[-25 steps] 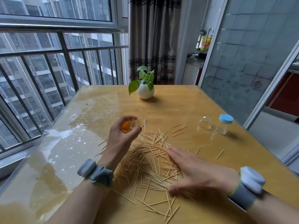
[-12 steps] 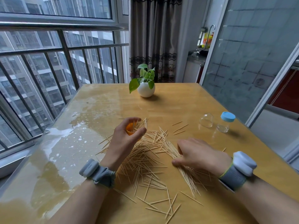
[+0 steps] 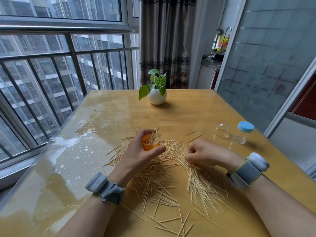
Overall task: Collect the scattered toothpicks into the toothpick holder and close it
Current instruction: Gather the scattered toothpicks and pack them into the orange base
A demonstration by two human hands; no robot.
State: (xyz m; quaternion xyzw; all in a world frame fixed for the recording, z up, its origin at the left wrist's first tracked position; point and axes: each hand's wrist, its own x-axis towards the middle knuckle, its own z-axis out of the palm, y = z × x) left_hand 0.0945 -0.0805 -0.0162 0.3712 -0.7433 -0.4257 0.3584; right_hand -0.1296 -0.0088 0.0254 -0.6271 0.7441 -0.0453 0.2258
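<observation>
Holding orange toothpick holder (image 3: 150, 145) in left hand (image 3: 138, 156), mid-table (image 3: 188, 113), part-filled. Closed right hand (image 3: 205, 153) from flat sweep into curl round toothpicks (image 3: 164, 178). Likely next load ready; most still scattered.

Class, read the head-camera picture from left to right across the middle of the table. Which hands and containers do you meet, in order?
Left hand gripping the orange toothpick holder → right hand curled on the scattered wooden toothpicks → clear dome-shaped cap → small clear jar with a blue lid.
</observation>
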